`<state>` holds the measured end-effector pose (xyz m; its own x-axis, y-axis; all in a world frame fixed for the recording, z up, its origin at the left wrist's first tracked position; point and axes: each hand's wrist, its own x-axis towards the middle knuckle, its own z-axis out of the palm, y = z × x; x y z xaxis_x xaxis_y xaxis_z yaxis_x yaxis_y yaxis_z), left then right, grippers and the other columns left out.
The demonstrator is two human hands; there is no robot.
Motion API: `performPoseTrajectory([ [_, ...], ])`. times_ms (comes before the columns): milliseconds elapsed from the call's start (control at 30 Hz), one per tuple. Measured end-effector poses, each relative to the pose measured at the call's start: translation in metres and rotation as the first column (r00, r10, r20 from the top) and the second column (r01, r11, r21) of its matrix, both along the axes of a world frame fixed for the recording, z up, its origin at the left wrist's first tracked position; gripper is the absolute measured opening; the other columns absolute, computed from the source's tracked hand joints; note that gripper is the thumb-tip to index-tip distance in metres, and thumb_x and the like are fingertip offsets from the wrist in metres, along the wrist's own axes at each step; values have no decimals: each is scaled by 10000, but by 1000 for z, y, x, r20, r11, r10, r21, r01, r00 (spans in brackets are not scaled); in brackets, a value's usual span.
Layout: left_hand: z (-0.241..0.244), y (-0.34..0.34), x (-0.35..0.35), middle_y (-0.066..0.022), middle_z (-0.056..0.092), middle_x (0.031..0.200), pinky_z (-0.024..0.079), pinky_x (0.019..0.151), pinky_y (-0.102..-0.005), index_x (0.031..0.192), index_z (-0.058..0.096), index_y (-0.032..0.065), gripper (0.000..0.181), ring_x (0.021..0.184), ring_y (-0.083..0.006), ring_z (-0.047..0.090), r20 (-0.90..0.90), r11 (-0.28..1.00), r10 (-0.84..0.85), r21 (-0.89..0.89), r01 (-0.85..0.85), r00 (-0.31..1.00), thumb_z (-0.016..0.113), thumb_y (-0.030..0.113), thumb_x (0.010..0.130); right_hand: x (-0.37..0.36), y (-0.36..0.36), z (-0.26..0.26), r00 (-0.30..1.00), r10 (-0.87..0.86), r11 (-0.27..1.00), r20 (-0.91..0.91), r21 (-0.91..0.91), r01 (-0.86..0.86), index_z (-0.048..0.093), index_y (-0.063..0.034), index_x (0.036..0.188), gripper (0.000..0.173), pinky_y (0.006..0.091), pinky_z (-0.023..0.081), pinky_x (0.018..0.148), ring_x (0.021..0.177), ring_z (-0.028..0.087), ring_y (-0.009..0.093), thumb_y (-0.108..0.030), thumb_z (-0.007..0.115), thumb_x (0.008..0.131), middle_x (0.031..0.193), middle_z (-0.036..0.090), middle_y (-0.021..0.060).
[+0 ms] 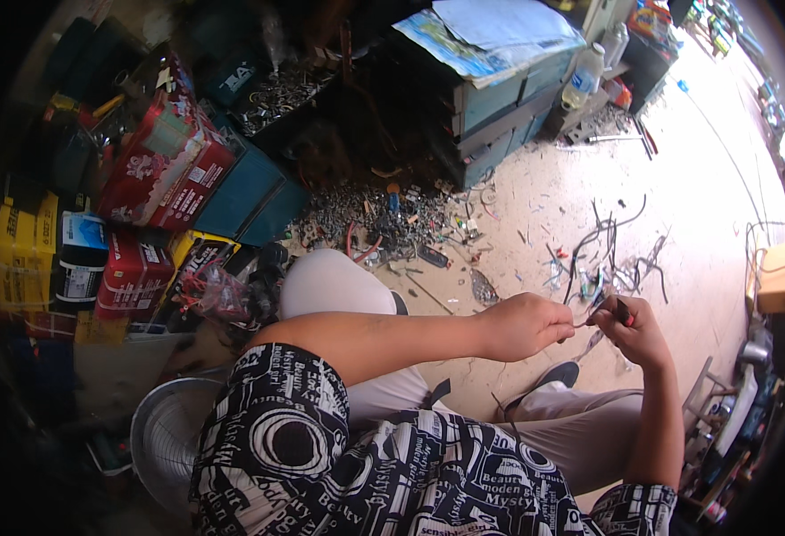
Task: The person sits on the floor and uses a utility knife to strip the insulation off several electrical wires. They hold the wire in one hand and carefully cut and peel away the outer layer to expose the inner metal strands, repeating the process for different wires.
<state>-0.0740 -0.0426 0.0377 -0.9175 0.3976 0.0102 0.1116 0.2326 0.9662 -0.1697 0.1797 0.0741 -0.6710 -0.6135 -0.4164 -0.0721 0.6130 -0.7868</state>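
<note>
My left hand [528, 327] reaches across from the left, its fingers closed on a thin dark wire [583, 325]. The wire spans the short gap to my right hand [635, 333]. In my right fist is a small hand tool with a black and red handle [624, 312]; its working end is hidden near the wire, so I cannot tell its exact kind. Just beyond the hands, a tangle of black cables [600, 244] and wire scraps [590, 285] lies on the pale floor.
Metal bits and scrap [379, 214] are strewn before my knee. A stained drawer cabinet [500, 114] stands beyond, with a plastic bottle [583, 77] beside it. Battery boxes [134, 275] and a red carton [171, 167] stack up at left. A round fan [171, 429] is near my left side.
</note>
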Motion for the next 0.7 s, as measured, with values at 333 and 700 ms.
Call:
performPoseTrajectory([
  [333, -19, -2, -41, -194, 616, 781, 463, 698, -424, 895, 591, 29, 212, 784, -363, 613, -22, 945, 326, -27, -327, 945, 532, 230, 925, -42, 2, -27, 707, -707, 662, 12, -340, 667, 598, 33, 1108, 465, 194, 343, 546, 576, 420, 26, -400, 560, 945, 689, 503, -28],
  [700, -10, 13, -30, -3, 570, 693, 437, 516, -218, 876, 554, 53, 300, 525, -83, 511, 419, 807, -50, 552, -211, 907, 433, 295, 1006, -17, -47, -8, 633, -479, 492, 608, -410, 767, 586, -29, 1015, 189, 204, 423, 562, 642, 498, 80, -180, 631, 910, 816, 553, 9],
])
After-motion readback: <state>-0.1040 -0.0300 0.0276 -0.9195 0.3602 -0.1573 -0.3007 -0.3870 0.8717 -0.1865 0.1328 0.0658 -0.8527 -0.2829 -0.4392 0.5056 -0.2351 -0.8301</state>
